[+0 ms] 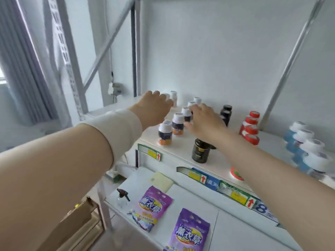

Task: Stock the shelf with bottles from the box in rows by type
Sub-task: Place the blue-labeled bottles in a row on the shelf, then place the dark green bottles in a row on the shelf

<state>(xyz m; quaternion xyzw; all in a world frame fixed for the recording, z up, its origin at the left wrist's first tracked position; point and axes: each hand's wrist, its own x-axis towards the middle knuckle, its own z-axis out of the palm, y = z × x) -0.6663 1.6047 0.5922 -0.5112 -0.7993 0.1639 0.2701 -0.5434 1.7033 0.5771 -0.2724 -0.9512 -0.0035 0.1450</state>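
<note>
Carrying bottle rows sorted by type across its surface, the shelf (181,148) stands above the cardboard box (79,221). Near the back-left corner the left hand (155,107) covers white bottles (173,97), its grip unclear. The right hand (204,122) hovers with relaxed fingers beside the white-capped row (178,124).
</note>
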